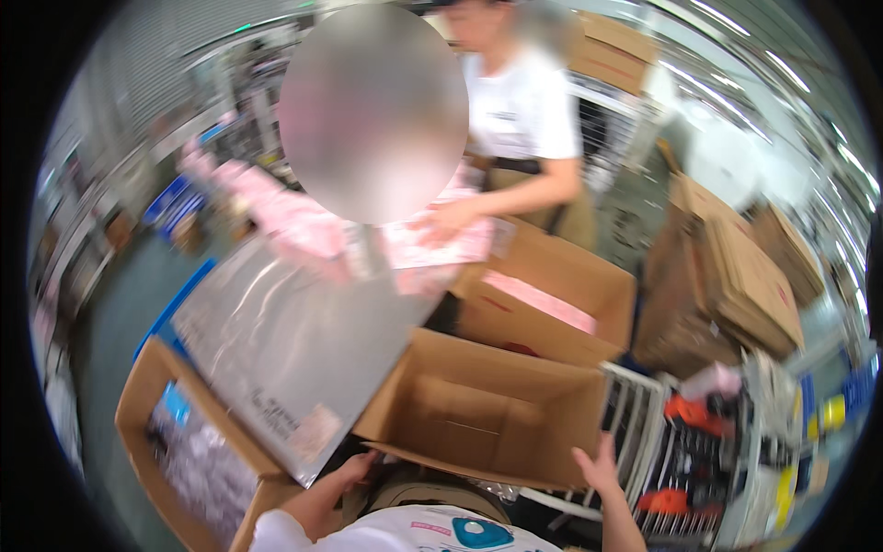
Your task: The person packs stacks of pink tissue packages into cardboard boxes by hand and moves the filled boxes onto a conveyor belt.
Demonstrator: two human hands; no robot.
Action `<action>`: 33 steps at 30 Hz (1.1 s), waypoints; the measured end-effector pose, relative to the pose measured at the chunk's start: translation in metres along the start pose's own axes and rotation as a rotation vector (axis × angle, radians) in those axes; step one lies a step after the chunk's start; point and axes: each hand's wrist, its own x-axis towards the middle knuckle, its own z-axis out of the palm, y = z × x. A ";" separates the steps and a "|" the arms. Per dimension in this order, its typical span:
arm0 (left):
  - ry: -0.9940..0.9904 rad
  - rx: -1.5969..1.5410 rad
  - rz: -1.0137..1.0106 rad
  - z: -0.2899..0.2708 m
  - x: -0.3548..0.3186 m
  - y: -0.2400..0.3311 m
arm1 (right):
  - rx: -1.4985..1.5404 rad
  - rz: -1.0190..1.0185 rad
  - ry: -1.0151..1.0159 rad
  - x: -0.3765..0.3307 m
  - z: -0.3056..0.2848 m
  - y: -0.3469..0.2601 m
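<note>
In front of me stands an open cardboard box [441,405], its bare inside and bottom seam showing. My left hand [355,471] is at its near left corner, fingers curled at the edge and partly hidden below the rim. At the near right corner is my right hand [598,467], thumb raised and fingers apart, with fingertips against the box wall. Just beyond, another cardboard box [561,267] holds pink packages [538,299]. A co-worker's hand [449,221] rests on pink packages [432,244] at the far end of the metal table.
A grey metal tabletop [285,322] lies to the left. Below it, a cardboard carton [138,405] holds clear plastic bags [198,460]. Flattened cardboard [736,276] leans at the right, above a white rack [635,414] and red-and-black items [694,419]. A co-worker [524,110] stands opposite.
</note>
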 end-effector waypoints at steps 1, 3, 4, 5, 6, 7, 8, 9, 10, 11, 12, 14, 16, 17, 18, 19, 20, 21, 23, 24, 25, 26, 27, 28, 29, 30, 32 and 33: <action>-0.031 0.197 -0.004 -0.016 -0.030 0.006 | -0.206 -0.033 0.230 0.005 -0.002 -0.031; -0.255 0.252 0.094 -0.050 -0.072 0.027 | -0.051 -0.111 0.412 0.030 0.000 -0.076; -0.300 0.162 0.108 -0.073 -0.092 0.045 | -0.016 -0.180 0.289 0.044 0.017 -0.107; -0.348 0.072 0.127 -0.093 -0.109 0.064 | 0.013 -0.246 0.166 0.058 0.032 -0.140; -0.258 0.134 0.222 -0.116 -0.116 0.088 | 0.057 -0.236 0.072 0.069 0.058 -0.175; -0.167 0.198 0.314 -0.140 -0.117 0.110 | 0.033 -0.355 -0.032 0.080 0.085 -0.204; -0.001 0.292 0.404 -0.169 -0.117 0.132 | 0.037 -0.488 -0.200 0.090 0.106 -0.247; 0.155 0.385 0.492 -0.195 -0.111 0.151 | 0.028 -0.621 -0.335 0.098 0.128 -0.283; 0.225 0.461 0.489 -0.227 -0.096 0.165 | 0.063 -0.739 -0.479 0.106 0.147 -0.323; 0.305 0.539 0.489 -0.264 -0.081 0.184 | 0.092 -0.895 -0.563 0.120 0.173 -0.355; 0.362 0.566 0.520 -0.293 -0.068 0.205 | 0.071 -0.967 -0.621 0.125 0.186 -0.396; 0.478 0.572 0.570 -0.345 -0.041 0.263 | 0.053 -1.143 -0.640 0.160 0.236 -0.438; 0.682 0.548 0.680 -0.393 0.000 0.313 | -0.023 -1.125 -0.727 0.190 0.260 -0.504; 0.821 0.558 0.785 -0.419 0.028 0.335 | -0.031 -1.159 -0.691 0.214 0.278 -0.532; 0.867 0.568 0.752 -0.431 0.048 0.362 | -0.039 -1.189 -0.650 0.240 0.298 -0.552; 0.917 0.580 0.723 -0.439 0.062 0.390 | -0.280 -1.177 -0.379 0.258 0.312 -0.570; 1.017 0.619 0.683 -0.438 0.072 0.415 | -0.517 -1.131 -0.113 0.274 0.324 -0.580; 1.105 0.650 0.636 -0.429 0.083 0.432 | -0.597 -1.016 -0.168 0.294 0.337 -0.578; 1.173 0.682 0.625 -0.427 0.102 0.452 | -0.754 -0.769 -0.242 0.333 0.349 -0.572; 1.163 0.685 0.624 -0.434 0.113 0.447 | -0.829 -0.700 -0.274 0.333 0.354 -0.581; 1.155 0.690 0.627 -0.439 0.117 0.443 | -0.822 -0.667 -0.320 0.332 0.353 -0.589; 1.116 0.720 0.624 -0.445 0.120 0.443 | -0.817 -0.634 -0.364 0.333 0.350 -0.595; 1.067 0.758 0.621 -0.444 0.109 0.445 | -0.808 -0.590 -0.414 0.335 0.348 -0.592; 1.027 0.794 0.611 -0.445 0.099 0.444 | -0.793 -0.602 -0.406 0.342 0.344 -0.586; 1.007 0.818 0.653 -0.443 0.099 0.438 | -0.751 -0.562 -0.419 0.345 0.341 -0.582; 1.002 0.840 0.691 -0.441 0.094 0.427 | -0.708 -0.541 -0.429 0.346 0.339 -0.582; 1.024 0.899 0.874 -0.429 0.084 0.393 | -0.667 -0.531 -0.417 0.344 0.338 -0.578; 0.980 0.906 0.925 -0.419 0.067 0.368 | -0.663 -0.551 -0.404 0.339 0.338 -0.576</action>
